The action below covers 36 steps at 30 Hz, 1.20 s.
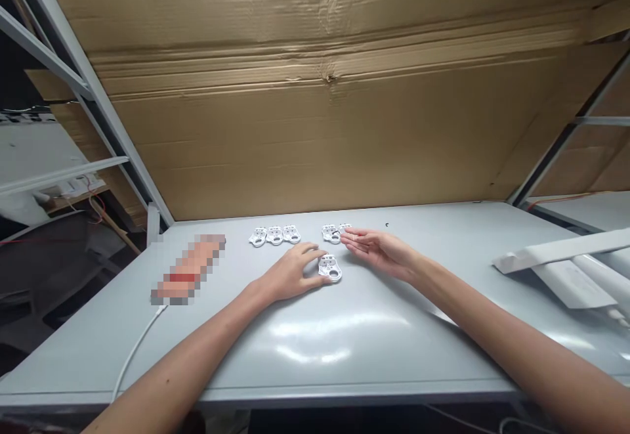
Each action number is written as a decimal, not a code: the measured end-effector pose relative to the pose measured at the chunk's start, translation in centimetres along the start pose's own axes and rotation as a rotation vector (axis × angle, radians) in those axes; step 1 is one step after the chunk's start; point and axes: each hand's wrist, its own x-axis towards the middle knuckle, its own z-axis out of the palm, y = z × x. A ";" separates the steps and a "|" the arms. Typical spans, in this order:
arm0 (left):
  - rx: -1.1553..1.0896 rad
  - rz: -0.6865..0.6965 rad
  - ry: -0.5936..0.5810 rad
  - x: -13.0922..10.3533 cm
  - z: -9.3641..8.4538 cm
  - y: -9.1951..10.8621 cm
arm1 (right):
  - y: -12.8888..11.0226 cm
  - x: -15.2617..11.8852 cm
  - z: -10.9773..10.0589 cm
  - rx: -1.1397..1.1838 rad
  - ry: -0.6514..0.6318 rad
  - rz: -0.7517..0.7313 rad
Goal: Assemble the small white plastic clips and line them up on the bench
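My left hand (290, 273) is curled around a small white plastic part (335, 275) with a round hole, its thumb at the near edge and its fingers at the far side. The part lies at the tabletop. Farther back and to the right, my right hand (377, 249) has its fingers stretched out, palm turned inward. Its fingertips are beside two similar white parts, one of them a white part (329, 234) in plain sight, the other partly hidden. A tiny dark piece shows near those fingertips; I cannot tell what it is.
Three more white parts (274, 236) lie in a row at the back. A tiny black piece (386, 224) sits behind my right hand. At left is a blurred-out flat object (189, 270) with a white cable (138, 345). White wrapped packaging (566, 270) lies right; cardboard (315, 145) walls the back.
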 end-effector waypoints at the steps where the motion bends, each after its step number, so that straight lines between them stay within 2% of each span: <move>1: 0.002 0.004 0.004 0.0 0.0 0.0 | -0.1 -0.1 0.1 0.018 -0.005 -0.001; 9: 0.031 0.016 0.011 -0.1 0.0 0.0 | -0.3 -0.4 0.3 -0.012 -0.093 -0.061; 14: 0.062 0.029 0.021 -0.2 -0.2 -0.2 | -0.6 0.2 -0.7 -0.117 -0.004 -0.182; 17: 0.081 0.026 0.025 -0.2 -0.3 -0.3 | -0.9 1.0 -2.0 -0.306 0.105 -0.308; 21: 0.090 0.024 0.028 -0.2 -0.4 -0.5 | -0.6 2.1 -3.9 -0.747 0.289 -0.517; 23: 0.097 0.019 0.030 -0.2 -0.4 -0.6 | -0.2 2.6 -4.7 -0.964 0.339 -0.586; 25: 0.110 0.005 0.035 -0.2 -0.4 -0.8 | 0.3 2.9 -5.3 -1.121 0.339 -0.636; 28: 0.149 -0.037 0.034 -0.3 -0.4 -1.1 | 0.8 3.4 -5.7 -1.260 0.268 -0.667; 32: 0.217 -0.093 0.028 -0.4 -0.3 -1.4 | 0.9 3.7 -6.0 -1.375 0.207 -0.670; 36: 0.264 -0.133 0.059 -0.4 -0.3 -2.0 | 0.8 3.9 -6.3 -1.438 0.224 -0.667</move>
